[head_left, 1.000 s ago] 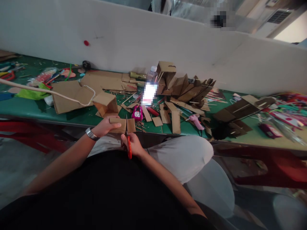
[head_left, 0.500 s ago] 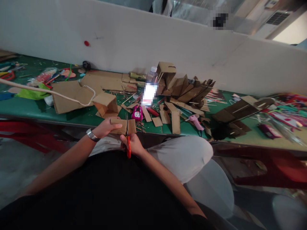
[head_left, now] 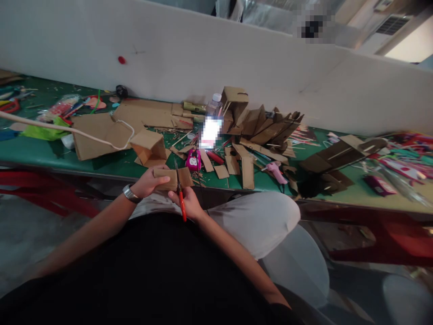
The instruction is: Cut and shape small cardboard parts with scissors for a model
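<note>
Well left of pink glue gun [head_left: 274, 170], bare band of green tabletop [head_left: 43, 155] runs along front edge, open to hand. Narrow gap just left of gun, hemmed by flat cardboard strip [head_left: 248, 175]. Farther left, magenta case [head_left: 193, 160] and trailing black cord [head_left: 198, 175] block low path between gun and orange-handled scissors [head_left: 182, 205]. Beyond gun, propped cardboard panels [head_left: 253, 122] bar way to wall [head_left: 203, 58]. Right of gun, dark cardboard construction [head_left: 331, 158] crowds tabletop.

Left hand [head_left: 147, 181] partly hidden behind cardboard piece [head_left: 172, 176], bright screen [head_left: 209, 132] (pixelated) unreadable.
</note>
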Demonstrator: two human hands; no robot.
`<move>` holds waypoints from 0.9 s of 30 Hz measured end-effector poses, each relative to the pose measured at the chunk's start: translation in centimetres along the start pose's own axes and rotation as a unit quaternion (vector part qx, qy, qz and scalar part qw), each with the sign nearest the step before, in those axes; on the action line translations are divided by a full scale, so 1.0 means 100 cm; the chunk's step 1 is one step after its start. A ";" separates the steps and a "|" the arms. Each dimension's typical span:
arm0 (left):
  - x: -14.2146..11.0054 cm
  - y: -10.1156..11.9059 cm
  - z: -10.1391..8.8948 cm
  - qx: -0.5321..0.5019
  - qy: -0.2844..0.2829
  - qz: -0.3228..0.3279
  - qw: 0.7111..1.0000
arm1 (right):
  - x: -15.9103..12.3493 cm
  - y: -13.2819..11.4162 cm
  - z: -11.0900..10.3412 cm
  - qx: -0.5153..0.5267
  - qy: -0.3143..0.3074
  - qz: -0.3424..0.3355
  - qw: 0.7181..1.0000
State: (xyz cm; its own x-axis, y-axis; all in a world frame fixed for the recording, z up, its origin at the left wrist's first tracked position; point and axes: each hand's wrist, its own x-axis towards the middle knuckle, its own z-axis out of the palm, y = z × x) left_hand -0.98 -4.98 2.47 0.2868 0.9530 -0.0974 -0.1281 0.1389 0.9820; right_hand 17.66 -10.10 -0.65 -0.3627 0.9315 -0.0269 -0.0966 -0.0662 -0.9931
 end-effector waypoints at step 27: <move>-0.025 0.041 0.006 0.150 -0.068 0.058 0.985 | -0.011 0.012 -0.008 -0.087 -0.034 -0.041 0.995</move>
State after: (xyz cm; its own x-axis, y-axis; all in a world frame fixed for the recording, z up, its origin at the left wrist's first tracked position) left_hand -1.62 -6.96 6.84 0.4133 0.9103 0.0216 0.1134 -0.0750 0.9907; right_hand 18.71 -10.95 -1.87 -0.4233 0.9043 0.0559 0.0326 0.0769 -0.9965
